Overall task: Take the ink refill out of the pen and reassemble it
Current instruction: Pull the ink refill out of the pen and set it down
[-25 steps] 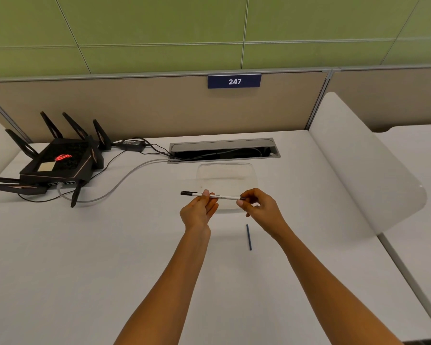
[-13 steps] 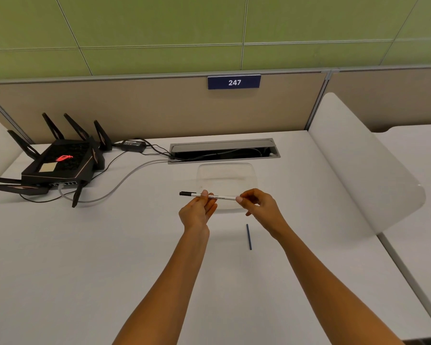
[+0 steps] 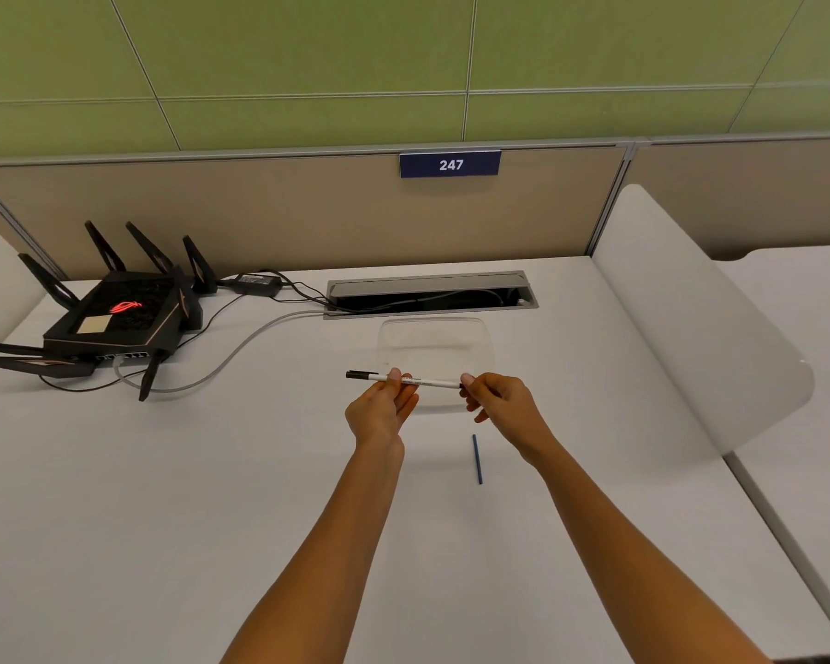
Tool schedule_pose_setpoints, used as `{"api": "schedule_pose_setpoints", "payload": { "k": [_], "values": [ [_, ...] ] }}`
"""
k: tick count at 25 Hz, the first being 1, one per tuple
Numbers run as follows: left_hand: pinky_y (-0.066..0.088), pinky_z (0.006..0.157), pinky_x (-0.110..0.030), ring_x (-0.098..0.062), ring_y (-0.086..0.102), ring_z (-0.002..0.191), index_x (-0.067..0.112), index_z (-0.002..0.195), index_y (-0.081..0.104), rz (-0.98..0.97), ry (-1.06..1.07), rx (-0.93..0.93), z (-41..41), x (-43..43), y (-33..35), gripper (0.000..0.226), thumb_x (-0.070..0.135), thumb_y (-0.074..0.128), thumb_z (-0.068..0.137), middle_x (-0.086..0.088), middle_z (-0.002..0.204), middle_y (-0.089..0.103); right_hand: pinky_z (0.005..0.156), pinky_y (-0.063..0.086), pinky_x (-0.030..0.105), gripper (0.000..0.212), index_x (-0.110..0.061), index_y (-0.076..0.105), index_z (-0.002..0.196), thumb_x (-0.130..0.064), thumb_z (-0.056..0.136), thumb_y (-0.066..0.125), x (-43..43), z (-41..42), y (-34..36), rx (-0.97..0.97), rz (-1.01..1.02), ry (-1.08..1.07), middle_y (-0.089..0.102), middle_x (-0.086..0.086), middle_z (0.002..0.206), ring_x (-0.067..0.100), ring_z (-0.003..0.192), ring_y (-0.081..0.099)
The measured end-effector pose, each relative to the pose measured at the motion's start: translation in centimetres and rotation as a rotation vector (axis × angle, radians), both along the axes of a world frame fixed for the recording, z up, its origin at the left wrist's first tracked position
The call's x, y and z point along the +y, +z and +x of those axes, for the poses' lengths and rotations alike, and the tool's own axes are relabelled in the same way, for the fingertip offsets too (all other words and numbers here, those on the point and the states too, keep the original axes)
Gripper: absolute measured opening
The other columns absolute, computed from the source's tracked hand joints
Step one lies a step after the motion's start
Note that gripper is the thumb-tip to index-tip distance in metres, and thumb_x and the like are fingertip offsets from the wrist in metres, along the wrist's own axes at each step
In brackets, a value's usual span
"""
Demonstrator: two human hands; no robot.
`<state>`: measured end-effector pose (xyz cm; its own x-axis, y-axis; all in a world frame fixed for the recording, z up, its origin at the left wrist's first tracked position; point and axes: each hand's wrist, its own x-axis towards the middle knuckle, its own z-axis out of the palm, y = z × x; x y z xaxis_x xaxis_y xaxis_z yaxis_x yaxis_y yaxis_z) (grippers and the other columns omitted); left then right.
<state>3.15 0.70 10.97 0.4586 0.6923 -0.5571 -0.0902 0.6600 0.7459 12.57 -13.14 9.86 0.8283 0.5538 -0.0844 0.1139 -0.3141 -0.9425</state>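
Worktop (image 3: 164,519): white, beige partition along its far edge
Far-left corner: black router (image 3: 116,318)
Left hand (image 3: 379,414), right hand (image 3: 504,407): fingers pinching white pen (image 3: 432,381)
Ink refill (image 3: 477,458): lying on worktop

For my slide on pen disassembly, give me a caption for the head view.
Both hands, left hand and right hand, hold a white pen level above the desk; a blue refill lies below.
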Motion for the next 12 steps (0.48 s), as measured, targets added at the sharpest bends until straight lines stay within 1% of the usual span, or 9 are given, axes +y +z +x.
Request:
{"api": "schedule_pose_setpoints", "payload": {
  "k": [1,3,5,7,9,11,12],
  "values": [
    [0.061,0.073,-0.032,-0.023,0.073,0.081,-0.003,0.100,0.069,0.000,0.002,0.003,0.03,-0.01,-0.02,0.025,0.016,0.070,0.084,-0.016,0.091,0.074,0.067,0.057,0.028,0.032,-0.006,0.071,0.093,-0.034,0.094,0.056,-0.02,-0.02,0.01,-0.011,-0.006,0.004,0.070,0.009,0.083,0.021,0.076,0.065],
    [0.061,0.073,-0.032,-0.023,0.073,0.082,-0.002,0.100,0.069,0.001,0.003,0.007,0.03,-0.03,-0.05,0.024,0.016,0.070,0.084,-0.016,0.092,0.074,0.062,0.052,0.022,0.020,-0.007,0.069,0.095,-0.025,0.093,0.059,-0.08,-0.10,0.04,-0.033,0.002,0.003,0.067,0.005,0.083,0.017,0.075,0.062],
    [0.061,0.070,-0.031,-0.021,0.073,0.079,-0.002,0.099,0.069,-0.001,0.004,0.002,-0.02,-0.10,-0.06,0.023,0.015,0.070,0.084,-0.015,0.090,0.074,0.061,0.050,0.021,0.013,-0.010,0.067,0.097,-0.019,0.089,0.064,-0.13,-0.11,-0.02,-0.028,0.031,0.003,0.066,0.002,0.086,0.015,0.080,0.061],
    [0.061,0.068,-0.029,-0.020,0.072,0.077,-0.003,0.099,0.069,-0.004,0.008,-0.006,-0.10,-0.17,-0.04,0.022,0.014,0.070,0.085,-0.015,0.089,0.074,0.061,0.051,0.024,0.017,-0.012,0.068,0.097,-0.026,0.087,0.067,-0.09,-0.05,0.03,0.009,0.047,-0.006,0.067,0.004,0.085,0.015,0.079,0.061],
    [0.061,0.067,-0.029,-0.021,0.072,0.078,-0.003,0.099,0.069,-0.004,0.011,-0.008,-0.08,-0.18,-0.03,0.022,0.014,0.069,0.085,-0.015,0.089,0.073,0.060,0.050,0.026,0.028,-0.010,0.070,0.092,-0.037,0.089,0.062,-0.03,-0.07,0.16,0.026,0.013,-0.007,0.068,0.005,0.078,0.014,0.070,0.061],
    [0.061,0.069,-0.029,-0.023,0.072,0.081,-0.003,0.100,0.069,0.000,0.011,-0.015,-0.06,-0.17,0.05,0.023,0.014,0.069,0.085,-0.016,0.091,0.073,0.058,0.048,0.026,0.032,-0.009,0.071,0.088,-0.037,0.093,0.057,0.03,-0.05,0.09,0.015,-0.015,-0.004,0.066,0.005,0.071,0.014,0.064,0.059],
    [0.061,0.069,-0.030,-0.024,0.072,0.082,-0.003,0.100,0.069,0.002,0.011,-0.015,-0.05,-0.16,0.06,0.023,0.014,0.069,0.085,-0.016,0.092,0.073,0.058,0.048,0.026,0.029,-0.009,0.071,0.088,-0.033,0.094,0.057,0.03,-0.08,0.08,0.011,-0.017,-0.005,0.065,0.004,0.070,0.014,0.063,0.058]
  ]
}}
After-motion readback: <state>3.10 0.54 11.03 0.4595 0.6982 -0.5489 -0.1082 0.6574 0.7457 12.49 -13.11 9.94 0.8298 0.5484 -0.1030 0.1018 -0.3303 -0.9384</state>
